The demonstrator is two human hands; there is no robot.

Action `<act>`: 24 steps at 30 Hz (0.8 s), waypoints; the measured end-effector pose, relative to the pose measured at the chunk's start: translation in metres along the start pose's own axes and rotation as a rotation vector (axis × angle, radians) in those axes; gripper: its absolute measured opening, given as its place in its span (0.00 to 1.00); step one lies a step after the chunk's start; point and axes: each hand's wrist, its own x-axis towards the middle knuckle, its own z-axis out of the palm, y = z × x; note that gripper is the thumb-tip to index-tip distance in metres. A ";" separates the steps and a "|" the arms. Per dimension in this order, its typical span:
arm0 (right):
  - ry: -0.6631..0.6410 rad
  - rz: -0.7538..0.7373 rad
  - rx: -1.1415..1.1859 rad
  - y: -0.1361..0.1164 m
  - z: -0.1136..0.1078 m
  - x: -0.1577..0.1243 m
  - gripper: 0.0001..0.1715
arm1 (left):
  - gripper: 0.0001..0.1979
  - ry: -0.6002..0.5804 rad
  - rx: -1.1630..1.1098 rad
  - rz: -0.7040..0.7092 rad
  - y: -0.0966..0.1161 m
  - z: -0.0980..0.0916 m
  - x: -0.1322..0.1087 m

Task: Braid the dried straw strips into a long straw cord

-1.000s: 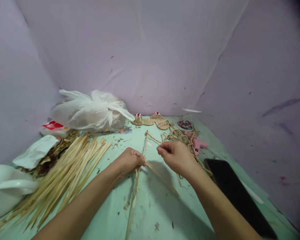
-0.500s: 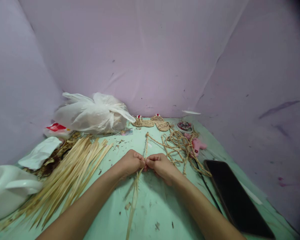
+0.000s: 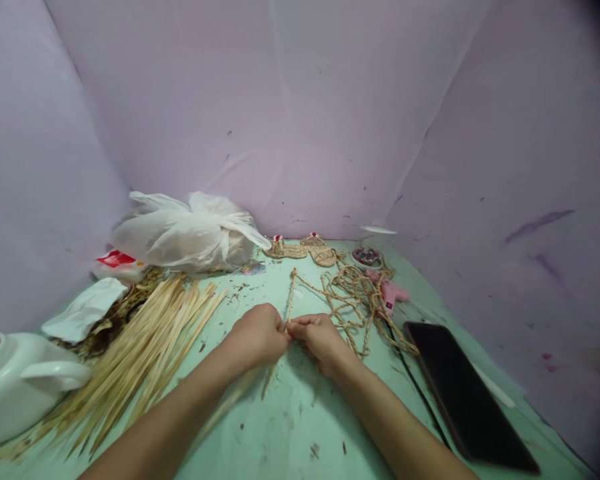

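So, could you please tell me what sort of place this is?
Probably a handicraft work corner: pale yellow flat fibre strips, a tangled tan fibre cord and a pink gun-shaped tool lie on a pale green surface.

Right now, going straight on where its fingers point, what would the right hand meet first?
Likely the left hand, just past the thin tan fibre cord the right hand seems to pinch; depth is unclear.

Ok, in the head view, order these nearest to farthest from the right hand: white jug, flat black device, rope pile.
1. Rope pile: beyond the right hand, rightward.
2. Flat black device: right side, past the forearm.
3. White jug: far left edge.
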 end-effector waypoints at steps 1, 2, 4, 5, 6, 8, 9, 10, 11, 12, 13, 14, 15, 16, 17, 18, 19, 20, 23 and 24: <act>-0.012 0.027 0.041 -0.001 0.000 -0.001 0.08 | 0.08 0.048 0.036 0.014 0.004 0.004 -0.004; -0.023 0.046 0.073 -0.002 -0.001 -0.001 0.07 | 0.06 0.093 0.069 0.032 0.007 0.008 -0.007; -0.034 0.064 0.106 -0.001 -0.002 -0.001 0.05 | 0.04 0.120 0.103 0.070 0.010 0.012 -0.011; -0.035 0.063 0.111 0.000 -0.003 0.000 0.05 | 0.04 0.106 0.094 0.084 0.010 0.011 -0.010; -0.042 0.056 0.114 0.001 -0.004 0.001 0.04 | 0.05 0.093 0.064 0.092 0.009 0.008 -0.009; -0.077 0.050 0.127 0.002 -0.005 0.002 0.03 | 0.06 0.097 -0.069 0.068 0.006 -0.001 -0.003; -0.104 0.049 0.132 0.002 -0.005 0.002 0.03 | 0.05 0.120 -0.173 0.024 0.005 -0.005 0.001; -0.130 0.045 0.135 0.002 -0.005 0.002 0.04 | 0.08 0.116 -0.286 -0.042 0.003 -0.008 0.005; -0.149 0.040 0.138 0.002 -0.006 0.002 0.05 | 0.13 0.089 -0.400 -0.111 0.002 -0.008 0.008; -0.165 0.036 0.137 0.002 -0.006 0.002 0.07 | 0.17 0.033 -0.509 -0.168 0.001 -0.007 0.011; -0.179 0.029 0.136 0.001 -0.007 0.001 0.08 | 0.18 -0.034 -0.601 -0.200 0.000 -0.005 0.013; -0.197 0.019 0.134 0.000 -0.008 0.001 0.08 | 0.16 -0.099 -0.673 -0.202 -0.001 -0.001 0.015; -0.216 0.005 0.136 0.000 -0.010 0.001 0.08 | 0.12 -0.155 -0.722 -0.186 -0.002 0.002 0.016; -0.237 -0.011 0.133 -0.001 -0.012 0.001 0.08 | 0.08 -0.198 -0.747 -0.160 -0.002 0.005 0.017; -0.259 -0.030 0.113 -0.001 -0.014 0.002 0.07 | 0.04 -0.224 -0.748 -0.133 -0.003 0.007 0.017; -0.278 -0.058 0.076 -0.001 -0.015 0.002 0.06 | 0.04 -0.243 -0.725 -0.116 -0.004 0.009 0.018; -0.288 -0.093 0.018 -0.001 -0.017 0.003 0.06 | 0.05 -0.251 -0.686 -0.107 -0.004 0.009 0.018; -0.282 -0.133 -0.067 0.000 -0.018 0.004 0.06 | 0.07 -0.249 -0.641 -0.102 -0.004 0.010 0.018; -0.150 -0.278 -0.422 0.003 -0.018 0.004 0.07 | 0.08 -0.193 -0.470 -0.120 -0.004 0.013 0.018; -0.086 -0.324 -0.545 0.003 -0.016 0.003 0.08 | 0.07 -0.150 -0.390 -0.126 -0.005 0.015 0.018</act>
